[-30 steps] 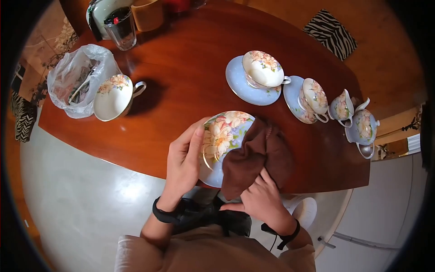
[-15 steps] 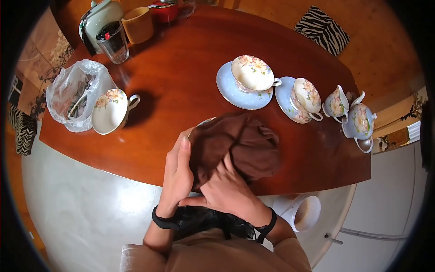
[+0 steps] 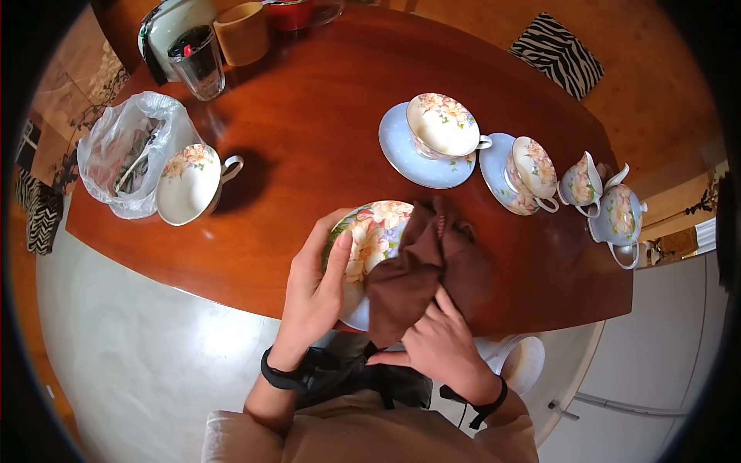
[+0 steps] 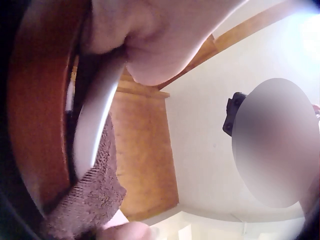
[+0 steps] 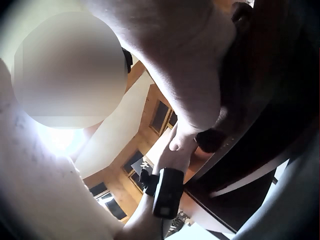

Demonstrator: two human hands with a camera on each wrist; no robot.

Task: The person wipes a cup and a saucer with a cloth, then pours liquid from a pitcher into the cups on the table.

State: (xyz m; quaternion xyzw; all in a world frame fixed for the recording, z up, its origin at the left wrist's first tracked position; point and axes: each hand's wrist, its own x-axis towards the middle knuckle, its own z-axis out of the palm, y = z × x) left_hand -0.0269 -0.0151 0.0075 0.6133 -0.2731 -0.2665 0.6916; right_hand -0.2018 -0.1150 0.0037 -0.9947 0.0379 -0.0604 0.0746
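My left hand (image 3: 315, 285) grips the left edge of a blue floral saucer (image 3: 369, 243), thumb over its upper face. The saucer is held over the table's near edge, and in the left wrist view its pale rim (image 4: 102, 117) shows edge-on. A dark brown cloth (image 3: 409, 282) covers the saucer's right part and hangs past its rim. My right hand (image 3: 444, 347) holds the cloth against the saucer, its fingers partly hidden in the folds and its thumb sticking out to the left. In the left wrist view the cloth (image 4: 90, 200) bunches at the saucer's lower end.
On the wooden table (image 3: 309, 139), a floral teacup (image 3: 189, 185) stands by a plastic bag (image 3: 123, 166) at left. Cups on saucers (image 3: 424, 166), a creamer (image 3: 580, 184) and a teapot (image 3: 621, 216) line the right. A glass (image 3: 202, 69) stands at the back left; a white bin (image 3: 525, 363) is below.
My right hand swept the cloth left over the saucer, covering most of it, then back to the right, baring the flower pattern again. The left hand keeps its grip.
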